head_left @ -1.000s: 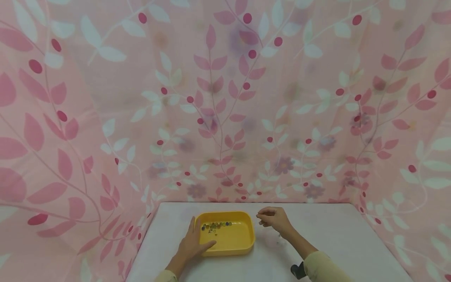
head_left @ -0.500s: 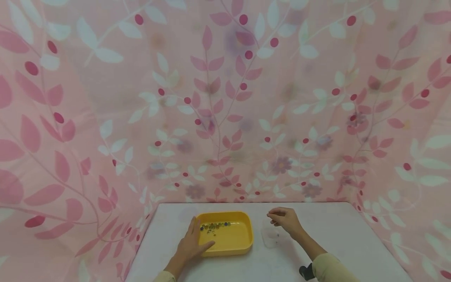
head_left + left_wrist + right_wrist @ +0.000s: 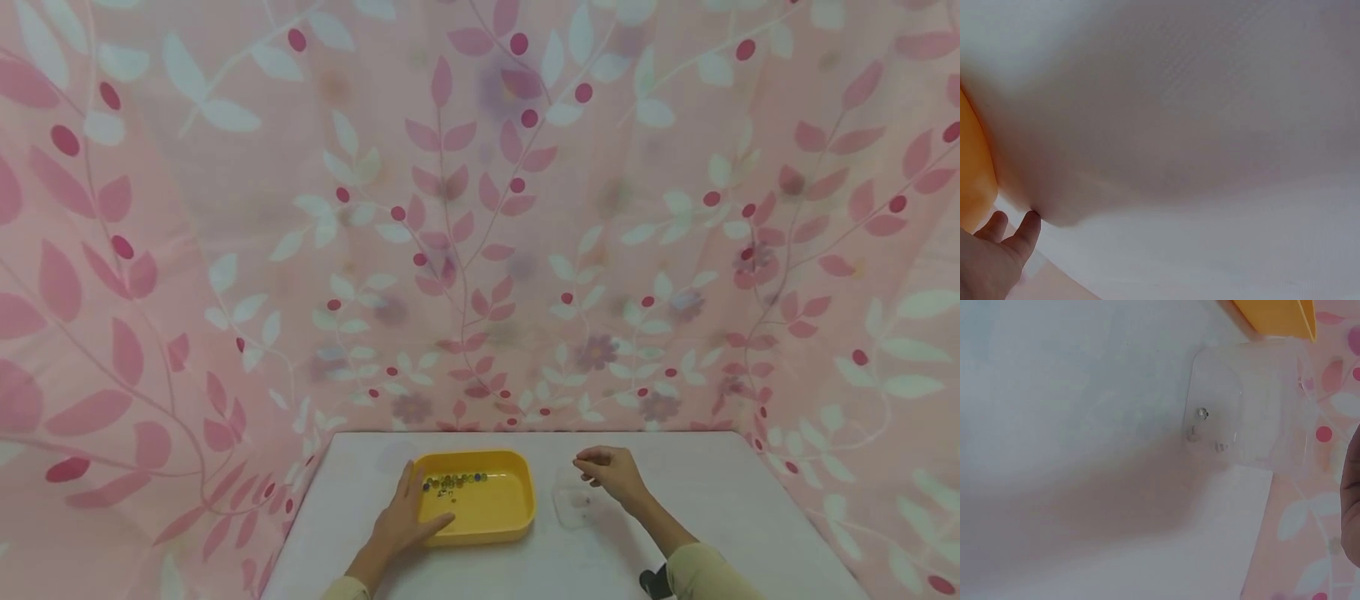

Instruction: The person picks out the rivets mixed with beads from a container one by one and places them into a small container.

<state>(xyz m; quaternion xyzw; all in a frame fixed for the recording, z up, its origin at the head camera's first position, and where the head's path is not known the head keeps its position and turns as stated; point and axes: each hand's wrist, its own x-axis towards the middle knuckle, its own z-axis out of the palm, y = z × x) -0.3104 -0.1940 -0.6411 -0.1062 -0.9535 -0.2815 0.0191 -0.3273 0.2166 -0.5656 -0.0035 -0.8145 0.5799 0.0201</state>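
Head view, bottom centre: yellow tray (image 3: 495,512) on table (image 3: 720,483), beads (image 3: 452,481) clustered in its upper left. Left hand (image 3: 401,518) spread at tray's left end. Lower right: right hand (image 3: 613,473) near clear box (image 3: 567,510), fingertips together; cannot tell if pinching anything. Right-wrist view: few small shiny pieces (image 3: 1202,414) in box.

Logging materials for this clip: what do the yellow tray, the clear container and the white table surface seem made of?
Yellow tray: probably plastic, smooth and slightly glossy, with a soft highlight inside. Clear container: likely plastic, transparent walls, though glass isn't ruled out. White table surface: perhaps cloth, matte with faint texture.
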